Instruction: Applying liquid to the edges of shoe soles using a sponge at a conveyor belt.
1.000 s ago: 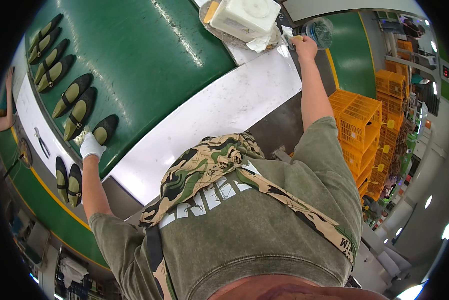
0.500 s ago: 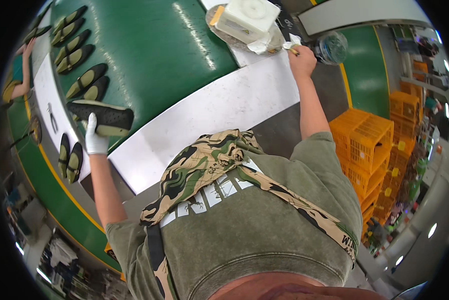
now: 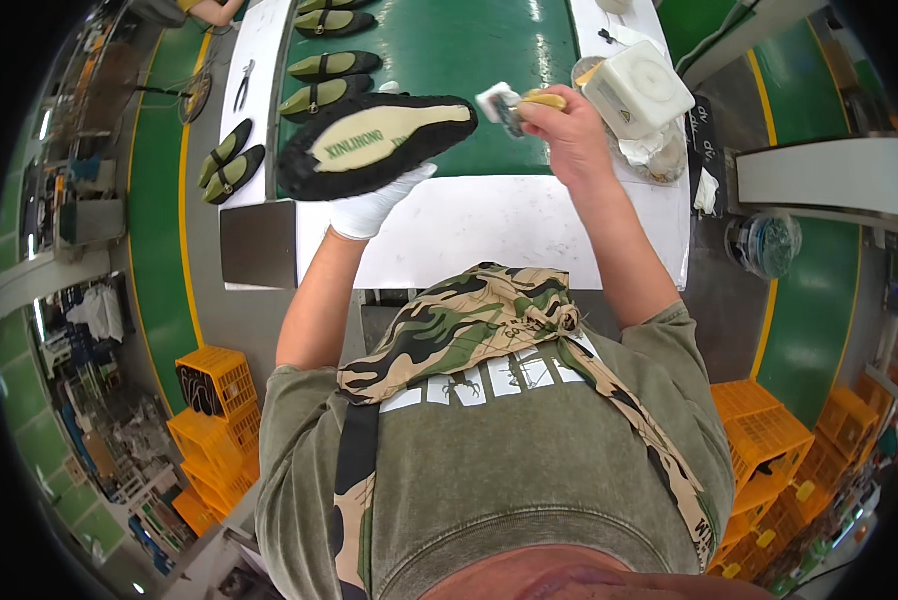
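Observation:
My left hand (image 3: 381, 208), in a white glove, grips a black shoe (image 3: 299, 160) from below and behind. The shoe is tilted so that a pale, long panel with green print faces up; I cannot tell whether this is its footbed or its underside. My bare right hand (image 3: 574, 140) pinches a small tool (image 3: 545, 98) with a yellowish handle and a whitish, blurred head, held apart from the shoe, just to its right. Pairs of black shoes with olive lining (image 3: 334, 65) stand on the green belt (image 3: 449, 55) beyond my left hand.
A white plastic container (image 3: 641, 90) stands on a cluttered tray at the right of the white table edge (image 3: 489, 230). Pliers (image 3: 243, 85) and another shoe pair (image 3: 231, 162) lie at left. Orange crates (image 3: 219, 380) flank me. Another person's arm (image 3: 216, 12) shows far left.
My left hand has lifted the shoe off the belt's edge and turned it over toward me. My right hand has moved left from beside the container, bringing the tool near the shoe.

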Motion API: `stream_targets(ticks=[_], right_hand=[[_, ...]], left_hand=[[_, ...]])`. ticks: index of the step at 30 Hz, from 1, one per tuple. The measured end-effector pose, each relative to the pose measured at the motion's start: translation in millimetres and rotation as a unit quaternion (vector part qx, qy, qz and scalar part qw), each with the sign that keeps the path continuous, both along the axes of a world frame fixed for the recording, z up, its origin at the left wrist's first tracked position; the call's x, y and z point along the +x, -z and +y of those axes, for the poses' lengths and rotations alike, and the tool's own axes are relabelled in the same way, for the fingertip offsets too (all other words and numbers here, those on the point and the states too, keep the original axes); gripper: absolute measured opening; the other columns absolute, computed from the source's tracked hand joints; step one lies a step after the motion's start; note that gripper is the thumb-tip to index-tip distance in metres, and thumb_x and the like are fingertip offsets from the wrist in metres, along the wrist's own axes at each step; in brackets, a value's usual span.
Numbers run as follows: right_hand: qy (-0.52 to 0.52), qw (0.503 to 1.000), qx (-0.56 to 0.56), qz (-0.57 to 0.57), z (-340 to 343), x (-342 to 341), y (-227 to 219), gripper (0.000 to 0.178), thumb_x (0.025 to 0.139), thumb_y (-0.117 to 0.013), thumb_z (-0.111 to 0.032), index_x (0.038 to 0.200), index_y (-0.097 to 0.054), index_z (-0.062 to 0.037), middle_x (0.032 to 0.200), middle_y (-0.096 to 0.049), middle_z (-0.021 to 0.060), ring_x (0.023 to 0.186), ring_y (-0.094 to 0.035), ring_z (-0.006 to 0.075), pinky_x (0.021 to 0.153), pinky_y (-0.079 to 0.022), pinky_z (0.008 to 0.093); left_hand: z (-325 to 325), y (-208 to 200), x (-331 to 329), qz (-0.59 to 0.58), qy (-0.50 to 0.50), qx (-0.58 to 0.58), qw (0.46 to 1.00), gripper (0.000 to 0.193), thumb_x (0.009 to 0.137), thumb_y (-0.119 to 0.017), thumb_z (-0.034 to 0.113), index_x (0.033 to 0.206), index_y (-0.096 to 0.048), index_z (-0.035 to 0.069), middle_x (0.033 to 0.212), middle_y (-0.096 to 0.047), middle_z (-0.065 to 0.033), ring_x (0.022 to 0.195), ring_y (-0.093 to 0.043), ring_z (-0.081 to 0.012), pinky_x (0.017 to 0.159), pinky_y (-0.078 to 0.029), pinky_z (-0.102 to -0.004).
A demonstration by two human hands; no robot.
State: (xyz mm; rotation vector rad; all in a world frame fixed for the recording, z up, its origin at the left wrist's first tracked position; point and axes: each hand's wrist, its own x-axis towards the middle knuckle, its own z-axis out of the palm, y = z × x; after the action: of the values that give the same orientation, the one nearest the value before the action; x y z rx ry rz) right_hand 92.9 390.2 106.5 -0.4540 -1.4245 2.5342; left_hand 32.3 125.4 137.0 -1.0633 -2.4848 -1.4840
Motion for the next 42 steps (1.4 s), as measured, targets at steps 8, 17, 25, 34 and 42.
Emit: stream_targets(ticks=[8, 17, 25, 34, 42], right_hand=[[-0.055, 0.998, -0.012, 0.031, -37, -15, -32, 0.021, 0.075, -0.079, -0.005, 0.085, -0.061, -0.0039, 0.081, -0.063, 0.0028, 0.071, -0.056, 0.0094, 0.065, -0.044, 0.0241], [-0.209, 0.970, -0.045, 0.116, -79, -8, -98, 0.020, 0.075, -0.077, 0.000, 0.089, -0.062, -0.0012, 0.084, -0.065, 0.0055, 0.074, -0.059, 0.0112, 0.069, -0.047, 0.0259], [-0.298, 0.940, -0.032, 0.163, -113, -15, -132, 0.021, 0.077, -0.075, 0.004, 0.093, -0.061, 0.0011, 0.089, -0.065, 0.0074, 0.081, -0.062, 0.0127, 0.077, -0.050, 0.0256], [-0.338, 0.895, 0.036, 0.288, -181, -45, -133, 0.018, 0.079, -0.076, 0.002, 0.088, -0.061, -0.0011, 0.084, -0.062, 0.0022, 0.075, -0.057, 0.0067, 0.069, -0.048, 0.0207], [-0.516, 0.785, 0.137, 0.313, -242, -39, -112, 0.019, 0.079, -0.073, 0.005, 0.087, -0.058, -0.0041, 0.100, -0.064, 0.0077, 0.091, -0.059, 0.0126, 0.081, -0.047, 0.0251]], left_hand=[[6, -52, 41, 0.121, 0.003, -0.113, 0.986, 0.078, 0.074, -0.086, 0.026, 0.140, -0.046, 0.012, 0.138, -0.052, -0.0095, 0.121, -0.054, -0.0238, 0.105, -0.042, -0.0375], [-22, -19, 74, 0.188, -0.131, -0.123, 0.966, 0.065, 0.064, -0.090, 0.016, 0.120, -0.060, 0.003, 0.117, -0.065, -0.0109, 0.108, -0.062, -0.0270, 0.099, -0.048, -0.0376], [-30, -50, 108, -0.139, -0.165, 0.070, 0.974, 0.065, 0.070, -0.088, 0.021, 0.125, -0.057, 0.006, 0.113, -0.066, -0.0045, 0.102, -0.062, -0.0149, 0.093, -0.051, -0.0307], [-82, -54, 134, -0.287, -0.073, 0.256, 0.920, 0.082, 0.058, -0.085, 0.023, 0.127, -0.049, 0.000, 0.110, -0.065, -0.0139, 0.100, -0.065, -0.0230, 0.091, -0.052, -0.0367], [-157, -47, 177, -0.361, -0.038, 0.403, 0.840, 0.057, 0.075, -0.073, 0.019, 0.124, -0.053, -0.002, 0.108, -0.064, -0.0101, 0.097, -0.063, -0.0196, 0.089, -0.051, -0.0343]])
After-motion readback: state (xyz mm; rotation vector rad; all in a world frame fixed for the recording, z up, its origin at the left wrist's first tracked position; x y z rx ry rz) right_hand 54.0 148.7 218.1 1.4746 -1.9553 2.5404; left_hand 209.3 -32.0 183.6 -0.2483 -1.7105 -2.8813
